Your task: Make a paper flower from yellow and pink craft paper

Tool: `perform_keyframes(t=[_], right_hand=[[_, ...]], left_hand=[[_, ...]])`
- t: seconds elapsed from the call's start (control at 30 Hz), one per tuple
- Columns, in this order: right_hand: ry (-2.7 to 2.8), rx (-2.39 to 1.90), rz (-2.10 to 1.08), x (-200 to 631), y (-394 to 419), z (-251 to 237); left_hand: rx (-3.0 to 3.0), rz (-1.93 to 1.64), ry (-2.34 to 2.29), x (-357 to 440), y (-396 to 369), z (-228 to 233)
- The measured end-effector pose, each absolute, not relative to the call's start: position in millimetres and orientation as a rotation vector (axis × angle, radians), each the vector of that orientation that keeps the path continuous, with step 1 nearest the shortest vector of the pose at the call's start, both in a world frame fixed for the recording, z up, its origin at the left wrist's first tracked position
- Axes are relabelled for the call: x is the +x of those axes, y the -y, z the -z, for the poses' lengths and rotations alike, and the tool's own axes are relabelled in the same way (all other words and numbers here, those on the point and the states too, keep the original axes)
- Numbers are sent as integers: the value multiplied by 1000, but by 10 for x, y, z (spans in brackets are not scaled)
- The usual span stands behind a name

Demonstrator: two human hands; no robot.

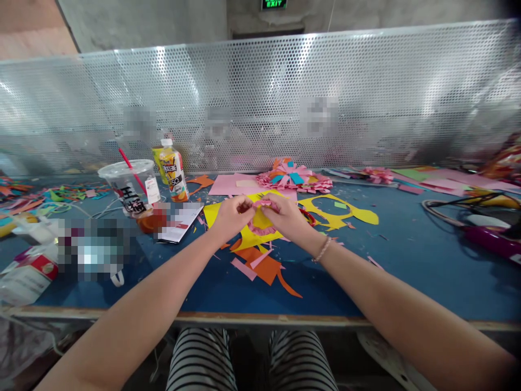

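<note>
A pink ruffled paper ring [261, 230] is held upright between both hands above the middle of the table. My left hand [233, 213] pinches its upper left edge. The fingers of my right hand [283, 213] are closed on its upper right edge. Yellow shows through its middle; whether this is part of the ring or the sheet behind, I cannot tell. Under and behind the hands lies cut yellow paper [211, 213]. Closer to me are an orange paper piece [260, 265] and thin pink strips [244, 269].
Pink fringed paper pieces [293, 176] are heaped behind the hands, by pink sheets [228, 183]. To the left stand a clear plastic cup [136, 176] with a red straw and a drink bottle [177, 172]. A purple tool [494, 241] with a cord lies at right. A perforated metal screen [268, 98] borders the back.
</note>
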State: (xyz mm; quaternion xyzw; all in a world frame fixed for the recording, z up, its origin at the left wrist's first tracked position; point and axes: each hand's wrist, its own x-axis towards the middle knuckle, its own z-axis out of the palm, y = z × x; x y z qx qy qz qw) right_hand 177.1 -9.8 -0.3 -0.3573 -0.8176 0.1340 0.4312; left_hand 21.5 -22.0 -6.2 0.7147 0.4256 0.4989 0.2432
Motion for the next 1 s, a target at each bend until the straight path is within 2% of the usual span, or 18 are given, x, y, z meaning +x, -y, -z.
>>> perform_keyframes(t=[1.0], right_hand=[[2071,-882,-387,1776,86,7]], left_hand=[[1861,-1373,-1222,220,263,0]])
